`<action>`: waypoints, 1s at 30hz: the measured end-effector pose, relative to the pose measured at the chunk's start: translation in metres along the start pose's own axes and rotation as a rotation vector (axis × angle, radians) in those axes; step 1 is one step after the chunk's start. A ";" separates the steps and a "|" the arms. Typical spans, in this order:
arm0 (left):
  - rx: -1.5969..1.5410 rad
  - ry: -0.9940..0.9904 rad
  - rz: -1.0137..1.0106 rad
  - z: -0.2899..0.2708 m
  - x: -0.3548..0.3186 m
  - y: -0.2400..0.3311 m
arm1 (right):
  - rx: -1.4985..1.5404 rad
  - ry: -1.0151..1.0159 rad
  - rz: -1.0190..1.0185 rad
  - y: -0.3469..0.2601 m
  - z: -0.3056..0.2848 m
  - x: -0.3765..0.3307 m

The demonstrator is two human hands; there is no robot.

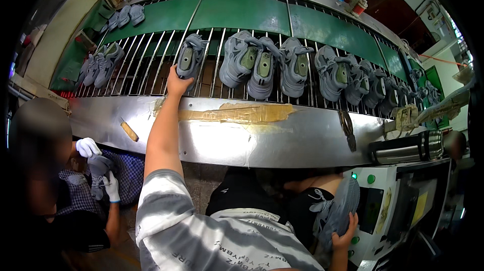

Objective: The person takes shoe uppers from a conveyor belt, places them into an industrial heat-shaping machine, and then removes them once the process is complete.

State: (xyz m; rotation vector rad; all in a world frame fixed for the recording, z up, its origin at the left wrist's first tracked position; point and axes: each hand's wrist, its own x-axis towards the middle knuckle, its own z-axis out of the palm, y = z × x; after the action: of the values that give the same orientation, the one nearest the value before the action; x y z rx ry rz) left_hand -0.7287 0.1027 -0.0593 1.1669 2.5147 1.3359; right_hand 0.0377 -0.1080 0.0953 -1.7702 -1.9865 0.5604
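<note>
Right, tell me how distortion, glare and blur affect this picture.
Head view: fisheye bends the long metal conveyor rail and blackens the corners; glare streaks that rail; the left hand touching a grey sneaker is sharp; the co-worker at left is blurred.

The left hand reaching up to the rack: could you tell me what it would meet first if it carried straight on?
The left hand already touches a grey shoe on the conveyor rack; that shoe comes first.
</note>
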 end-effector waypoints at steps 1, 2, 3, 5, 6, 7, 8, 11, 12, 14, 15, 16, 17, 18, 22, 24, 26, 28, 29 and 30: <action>-0.008 0.010 -0.034 0.000 0.000 0.002 | 0.008 -0.004 0.005 -0.002 0.001 0.002; -0.082 0.019 -0.037 0.004 0.005 -0.009 | 0.016 -0.008 0.010 -0.003 0.001 0.003; -0.153 0.040 -0.043 0.003 0.014 -0.032 | 0.027 -0.015 0.004 -0.005 0.001 0.007; -0.377 0.039 -0.041 0.001 0.020 -0.035 | 0.029 -0.032 0.021 -0.010 0.001 0.010; -0.436 -0.014 -0.161 -0.013 0.015 -0.006 | 0.025 -0.037 0.032 -0.012 0.000 0.009; -0.522 0.033 -0.268 -0.016 0.013 -0.006 | 0.028 -0.028 0.030 -0.011 0.000 0.010; -0.609 0.079 -0.374 -0.018 0.011 -0.010 | 0.032 -0.020 0.028 -0.009 -0.001 0.009; -0.516 0.004 -0.261 -0.021 0.006 -0.018 | 0.069 0.009 0.060 -0.006 0.001 0.009; -0.425 -0.003 -0.194 -0.020 0.002 -0.019 | 0.078 0.016 0.082 -0.005 0.000 0.007; -0.348 0.013 -0.123 -0.014 0.000 -0.026 | 0.146 0.037 0.129 -0.003 0.003 0.007; -0.366 -0.011 -0.100 -0.015 -0.001 -0.022 | 0.179 0.046 0.138 0.000 0.006 0.007; -0.384 -0.034 -0.078 -0.017 -0.002 -0.018 | 0.213 0.056 0.147 0.002 0.008 0.007; -0.400 -0.083 -0.079 -0.020 -0.006 -0.012 | 0.207 0.053 0.142 0.004 0.007 0.007; -0.353 -0.081 -0.068 -0.020 -0.008 -0.007 | 0.203 0.050 0.136 0.005 0.005 0.008; -0.286 -0.066 -0.046 -0.018 -0.012 0.005 | 0.231 0.022 0.145 -0.001 0.003 0.009; -0.328 0.027 -0.026 -0.008 -0.019 0.000 | 0.205 0.008 0.132 -0.005 0.003 0.008; -0.025 0.413 -0.020 0.008 -0.043 0.033 | 0.181 0.011 0.129 -0.008 0.002 0.007; -0.064 0.602 0.145 0.025 -0.072 0.059 | 0.163 0.022 0.124 -0.008 0.002 0.004; -0.141 0.516 0.233 0.038 -0.086 0.075 | 0.175 0.030 0.131 -0.010 0.003 0.004; -0.219 0.429 0.317 0.051 -0.099 0.092 | 0.184 0.036 0.137 -0.012 0.002 0.004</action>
State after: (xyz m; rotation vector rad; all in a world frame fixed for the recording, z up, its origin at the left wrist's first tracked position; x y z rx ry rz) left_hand -0.5844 0.1043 -0.0507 1.3979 2.4153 2.0811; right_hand 0.0263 -0.1052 0.1003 -1.7974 -1.7381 0.7256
